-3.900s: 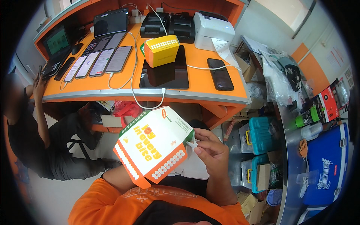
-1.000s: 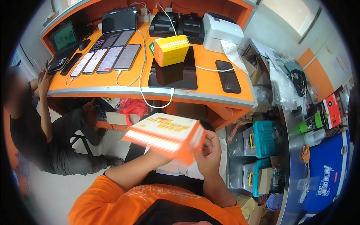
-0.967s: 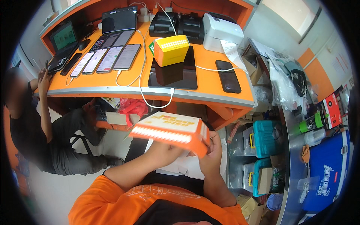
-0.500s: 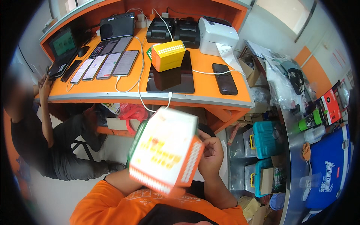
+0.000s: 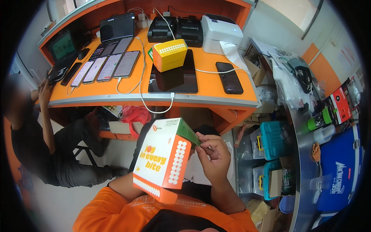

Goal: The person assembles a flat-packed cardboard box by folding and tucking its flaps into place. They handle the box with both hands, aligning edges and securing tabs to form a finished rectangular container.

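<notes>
A white, orange and green cardboard food box (image 5: 162,154) is up in front of my chest, tilted, with a printed white face toward me. My right hand (image 5: 213,154) is closed at its right side, thumb and fingers pinching a green flap (image 5: 190,133). My left forearm (image 5: 125,188) runs in behind the box; the box hides my left hand, so its fingers do not show. On the orange desk ahead, a similar yellow and orange box (image 5: 170,55) stands on a black tablet (image 5: 174,83).
Several phones (image 5: 110,67), two laptops and a white label printer (image 5: 221,34) share the orange desk (image 5: 131,87). A white charging cable (image 5: 156,111) loops over its front edge. At left sits another person (image 5: 33,143). Teal bins (image 5: 274,141) and a blue cooler box (image 5: 342,170) are at right.
The box has turned, now showing its orange side and green flap more. My right hand has come to pinch that flap. The view has shifted slightly.
</notes>
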Available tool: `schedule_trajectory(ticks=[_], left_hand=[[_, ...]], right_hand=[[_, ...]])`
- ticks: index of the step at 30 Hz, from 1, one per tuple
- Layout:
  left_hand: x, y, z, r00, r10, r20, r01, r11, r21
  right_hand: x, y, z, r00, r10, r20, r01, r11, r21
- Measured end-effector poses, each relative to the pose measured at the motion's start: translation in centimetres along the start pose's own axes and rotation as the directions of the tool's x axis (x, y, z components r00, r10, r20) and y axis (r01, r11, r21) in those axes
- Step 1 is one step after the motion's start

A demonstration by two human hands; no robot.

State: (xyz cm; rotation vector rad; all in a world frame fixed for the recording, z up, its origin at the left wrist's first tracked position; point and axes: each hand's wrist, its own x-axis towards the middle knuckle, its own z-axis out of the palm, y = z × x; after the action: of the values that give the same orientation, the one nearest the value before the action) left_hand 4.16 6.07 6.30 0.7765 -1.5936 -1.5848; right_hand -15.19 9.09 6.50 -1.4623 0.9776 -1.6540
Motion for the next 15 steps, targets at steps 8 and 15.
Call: schedule_trajectory(ticks=[8,15], left_hand=[[1.3,0.9,0.1,0.971,0.240,-0.026,-0.175,0.777,0.605],[2.3,1.7,1.0,0.977,0.177,-0.119,-0.118,0.912,0.392]], right_hand=[[0.6,-0.8,-0.6,1.000,-0.019,-0.023,0.018,0.999,-0.047],[1.0,-0.6,-0.7,0.997,-0.074,0.027,0.077,0.986,-0.148]])
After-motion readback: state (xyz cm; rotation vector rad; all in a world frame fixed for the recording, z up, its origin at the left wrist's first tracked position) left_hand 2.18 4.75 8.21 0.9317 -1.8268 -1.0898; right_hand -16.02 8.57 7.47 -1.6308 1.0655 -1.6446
